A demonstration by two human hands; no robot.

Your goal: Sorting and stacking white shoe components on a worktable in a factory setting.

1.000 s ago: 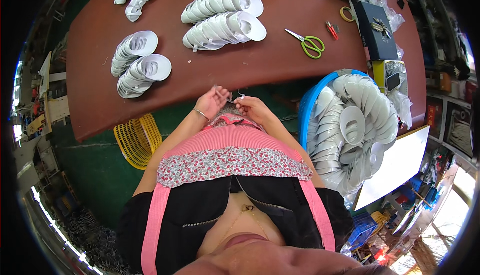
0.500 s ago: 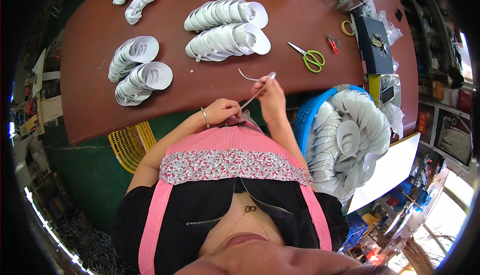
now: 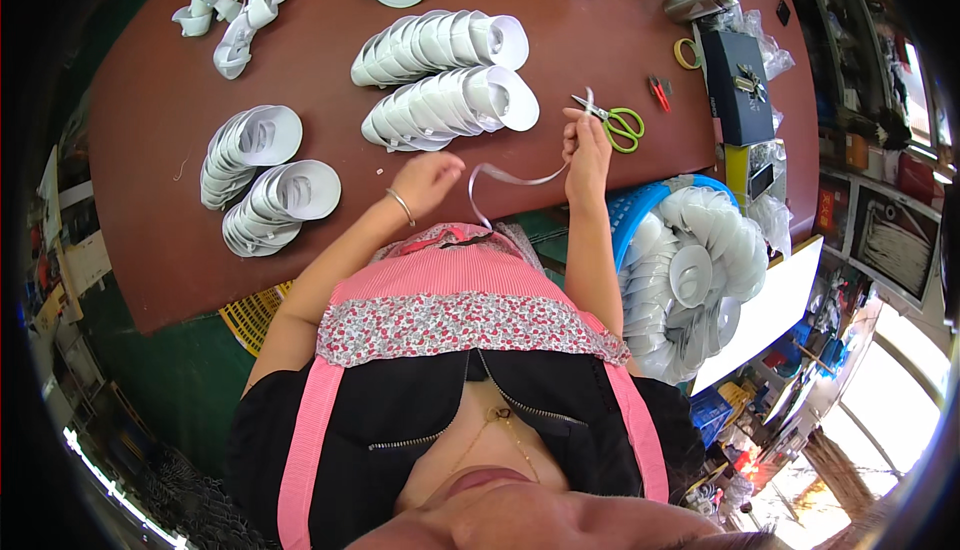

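Observation:
My right hand (image 3: 588,160) is closed on a thin, pale, shiny ribbon (image 3: 520,181) just over the table's near edge. One end sticks up past its fingers, beside the green-handled scissors (image 3: 624,132). From that hand the ribbon runs left, loops and drops to my pink apron (image 3: 440,285); its lower end is hidden there. My left hand (image 3: 430,182) is raised below a stack of white visor caps (image 3: 425,110), apart from the ribbon. Its fingers are bunched together, and whatever they may hold is hidden. A second visor stack (image 3: 425,48) lies behind the first.
More visor stacks (image 3: 275,212) lie at the left of the brown table (image 3: 150,150). A blue basket (image 3: 640,212) full of visors stands at my right. Red snips (image 3: 659,93), a tape roll (image 3: 687,53) and a dark box (image 3: 741,90) lie farther right.
My right hand has moved forward and right, drawing out the ribbon. My left hand has risen from my lap to over the table. The view has shifted slightly.

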